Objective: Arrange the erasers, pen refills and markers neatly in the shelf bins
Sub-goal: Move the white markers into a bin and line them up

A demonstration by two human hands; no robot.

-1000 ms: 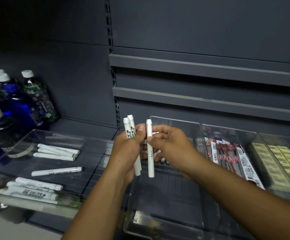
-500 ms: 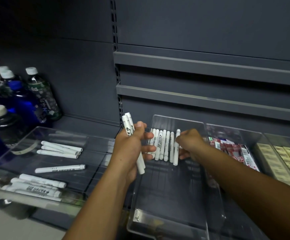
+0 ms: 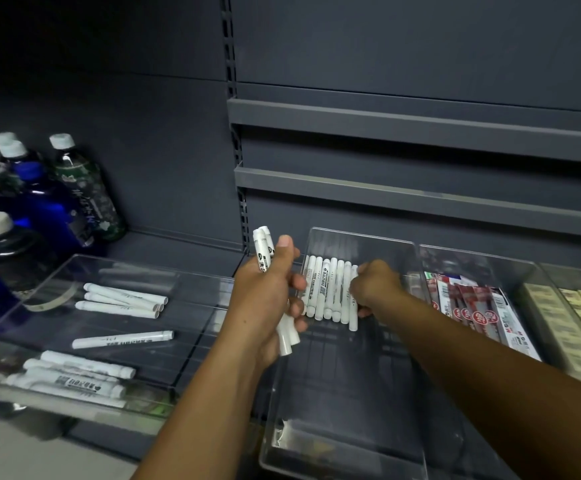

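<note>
White plastic, two markers [image 3: 263,251]: upright in the left hand [image 3: 264,299], fingers [image 3: 297,282] wrapped round the barrels, thumb on top, just left of the bin [image 3: 361,237].

Right hand [image 3: 375,284]: down in the bin, knuckles to the camera, curled over the end marker [image 3: 353,306] of the row [image 3: 327,289]. Its fingers are hidden, so whether they pinch or merely press cannot be told.

Row: several markers side by side, touching, at the bin's far end.

Tray [image 3: 74,268], left: loose markers [image 3: 122,301], scattered and not yet sorted.

Bins to the right: refills [image 3: 472,306], then erasers [image 3: 569,313], both stocked.

Bottles [image 3: 84,192]: far left on the shelf.

Step in hand, as judged: seating a marker against the row.

Next move calls for freeing the right hand, taking one marker from the left hand, and laying it parallel and flush beside the end marker.
</note>
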